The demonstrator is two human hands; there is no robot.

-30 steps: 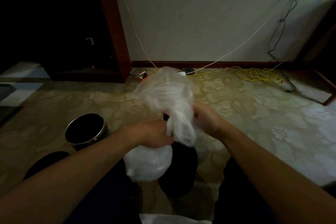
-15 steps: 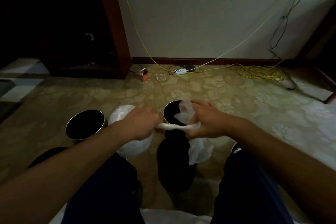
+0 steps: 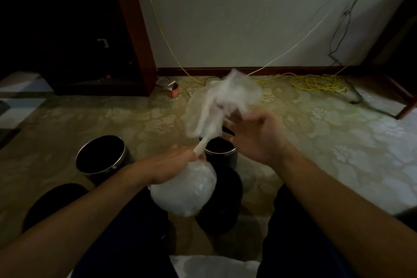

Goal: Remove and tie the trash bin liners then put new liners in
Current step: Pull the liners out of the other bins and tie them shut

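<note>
Over the bin: left hand is pinching the liner at its twisted neck, keeping it closed for tying. Right hand is reaching the loose top; its grip cannot be told through the blur.

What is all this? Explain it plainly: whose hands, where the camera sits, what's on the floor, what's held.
No machine here: these are a person's two bare hands, filmed by a wide-angle camera worn on the head, looking down. The left hand grips the twisted neck of a clear liner, its full bottom hanging below. The right hand holds the liner's loose top, blurred by motion. On the patterned floor stand a steel-rimmed bin, a second bin behind the liner and a dark bin nearest the person. A yellow cable lies coiled by the wall.
</note>
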